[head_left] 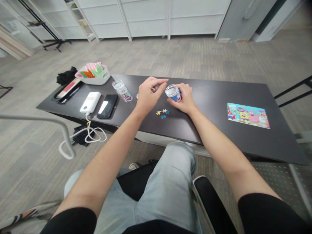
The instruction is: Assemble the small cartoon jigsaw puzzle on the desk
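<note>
My right hand (185,97) is wrapped around a small clear jar (173,93) with a blue, colourful label, held tilted with its mouth facing up. Just left of its rim is my left hand (149,94), index finger and thumb brought close together and the other fingers curled; anything between them is too small to make out. Below both hands lie several loose jigsaw puzzle pieces (163,112), yellow, blue and pale. A second clear jar (122,91) with a printed label stands left of my left hand. Partly behind that hand shows a small pale round thing (137,96).
The dark table (209,113) carries a colourful cartoon picture sheet (248,115) at right. On the left are a black phone (107,106), a white power bank (90,102) with cable, a pen (72,95), and a white basket (94,79) of patterned packages.
</note>
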The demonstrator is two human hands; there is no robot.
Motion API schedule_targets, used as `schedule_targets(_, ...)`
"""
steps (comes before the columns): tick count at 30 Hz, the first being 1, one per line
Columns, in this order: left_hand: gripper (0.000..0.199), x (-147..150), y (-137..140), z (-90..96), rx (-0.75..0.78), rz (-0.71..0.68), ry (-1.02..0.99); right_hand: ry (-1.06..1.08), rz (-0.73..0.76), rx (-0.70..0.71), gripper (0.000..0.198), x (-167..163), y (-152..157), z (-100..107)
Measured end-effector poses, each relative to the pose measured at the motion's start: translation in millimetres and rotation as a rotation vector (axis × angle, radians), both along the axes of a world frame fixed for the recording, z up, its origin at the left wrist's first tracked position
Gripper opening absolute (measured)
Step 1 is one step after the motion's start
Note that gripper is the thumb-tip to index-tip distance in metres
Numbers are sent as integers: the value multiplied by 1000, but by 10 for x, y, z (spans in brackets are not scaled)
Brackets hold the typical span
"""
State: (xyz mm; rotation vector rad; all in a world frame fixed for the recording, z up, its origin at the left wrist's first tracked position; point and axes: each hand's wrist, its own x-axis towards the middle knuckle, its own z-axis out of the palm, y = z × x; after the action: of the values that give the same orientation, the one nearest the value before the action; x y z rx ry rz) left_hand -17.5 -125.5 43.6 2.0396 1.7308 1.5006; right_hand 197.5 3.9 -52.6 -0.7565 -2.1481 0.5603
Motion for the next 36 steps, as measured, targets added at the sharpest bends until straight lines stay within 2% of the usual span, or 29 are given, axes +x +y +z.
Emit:
schedule_targets(3,24,-93,-308,-315,-58,16,24,7,-44,-13,98,-38,-9,-1)
schedule_targets(5,34,-162,-531,-570,-117,31,34,21,-62,-9,97,-55,-19,-5)
schedule_targets(8,40,-266,-726,-871,-270,74,20,32,-70,-13,94,-57,-34,-2)
schedule_targets(10,32,-329,-735,-962,-318,52,10,32,-68,-19,91,-48,-34,0)
schedule_targets(12,26,-379,-673,-966,-349,23,14,32,-68,-16,88,-36,-27,-6)
schedule_targets(16,28,-428,-493,-823,-460,-31,12,35,-60,12,86,-25,3,-44)
schedule_targets(19,32,-424,-418,-670,-599,-72,-21,41,-49,24,93,-33,27,-77)
schedule_targets(23,34,-367,-427,-476,-754,-108,-87,72,-41,41,103,-48,46,-109)
schedule_targets(27,37,-287,-477,-291,-823,-117,-148,73,-46,51,100,-59,49,-124)
schedule_targets(30,33,-240,-457,-100,-742,-104,-237,67,-43,48,99,-66,51,-128)
schedule_targets(36,28,-93,-83,330,-372,-116,-204,43,11,60,101,-65,68,-127)
